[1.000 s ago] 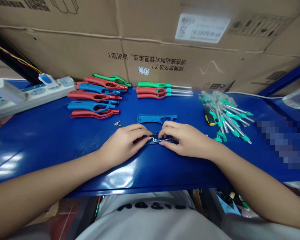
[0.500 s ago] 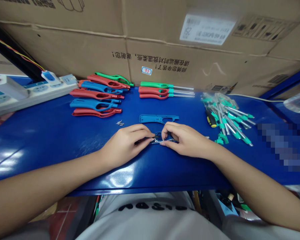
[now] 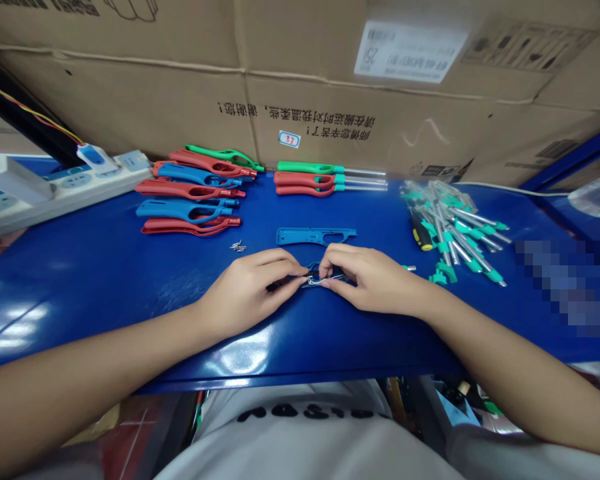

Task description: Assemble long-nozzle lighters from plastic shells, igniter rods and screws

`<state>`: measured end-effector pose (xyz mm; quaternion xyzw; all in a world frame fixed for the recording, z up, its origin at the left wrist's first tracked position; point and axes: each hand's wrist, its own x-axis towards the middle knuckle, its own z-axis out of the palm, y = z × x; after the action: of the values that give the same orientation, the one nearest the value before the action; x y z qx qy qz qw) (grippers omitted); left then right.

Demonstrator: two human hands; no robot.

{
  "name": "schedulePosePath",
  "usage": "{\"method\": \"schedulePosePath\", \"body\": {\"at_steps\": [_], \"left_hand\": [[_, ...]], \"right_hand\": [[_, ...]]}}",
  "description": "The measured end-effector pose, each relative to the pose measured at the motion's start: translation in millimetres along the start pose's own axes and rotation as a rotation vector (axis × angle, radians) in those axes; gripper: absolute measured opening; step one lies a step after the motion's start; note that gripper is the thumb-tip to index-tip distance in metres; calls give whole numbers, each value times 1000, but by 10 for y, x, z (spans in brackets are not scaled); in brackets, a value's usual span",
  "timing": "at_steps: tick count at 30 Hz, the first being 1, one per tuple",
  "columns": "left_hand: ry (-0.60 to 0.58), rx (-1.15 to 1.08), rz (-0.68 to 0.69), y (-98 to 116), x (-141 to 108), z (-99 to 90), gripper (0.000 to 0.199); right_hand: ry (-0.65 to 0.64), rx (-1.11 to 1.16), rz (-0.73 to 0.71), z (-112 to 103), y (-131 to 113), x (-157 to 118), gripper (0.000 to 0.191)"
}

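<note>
A blue lighter shell half (image 3: 316, 267) with thin white wire (image 3: 316, 281) in it lies on the table, mostly covered by my fingers. My left hand (image 3: 255, 283) is closed, thumb and forefinger pinched at the shell's left part beside a small dark piece. My right hand (image 3: 367, 277) is closed too, its fingertips pinching at the white wire over the shell. The end of a metal tube (image 3: 409, 268) shows past my right hand. Just behind lies a second blue shell half (image 3: 316, 236), flat and untouched. Small screws (image 3: 238, 246) lie in a little heap behind my left hand.
Red, blue and green lighter shells (image 3: 190, 190) are stacked at the back left beside a white power strip (image 3: 75, 181). Lighters with metal tubes (image 3: 330, 181) lie at the back middle. A screwdriver (image 3: 421, 235) and several green-ended tubes (image 3: 460, 233) are at right. A cardboard box (image 3: 180, 100) stands behind.
Both hands stay at the blue shell, with only small finger movements. The right fingertips have shifted slightly left toward the left ones. The whole view has moved a little.
</note>
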<state>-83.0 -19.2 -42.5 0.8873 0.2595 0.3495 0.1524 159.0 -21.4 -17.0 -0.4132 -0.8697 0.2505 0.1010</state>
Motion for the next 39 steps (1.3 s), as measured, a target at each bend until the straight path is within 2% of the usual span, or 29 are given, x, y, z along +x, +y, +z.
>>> {"method": "schedulePosePath", "body": {"at_steps": [10, 18, 23, 39], "left_hand": [[-1, 30, -16, -18, 1, -3, 9], [-18, 38, -55, -18, 10, -10, 8], [-17, 9, -85, -9, 20, -14, 9], [3, -8, -85, 2, 26, -21, 11]], "right_hand": [[-25, -37, 30, -26, -51, -29, 9], [9, 5, 73, 2, -10, -17, 10], [13, 0, 52, 12, -1, -25, 15], [17, 17, 32, 18, 13, -24, 9]]}}
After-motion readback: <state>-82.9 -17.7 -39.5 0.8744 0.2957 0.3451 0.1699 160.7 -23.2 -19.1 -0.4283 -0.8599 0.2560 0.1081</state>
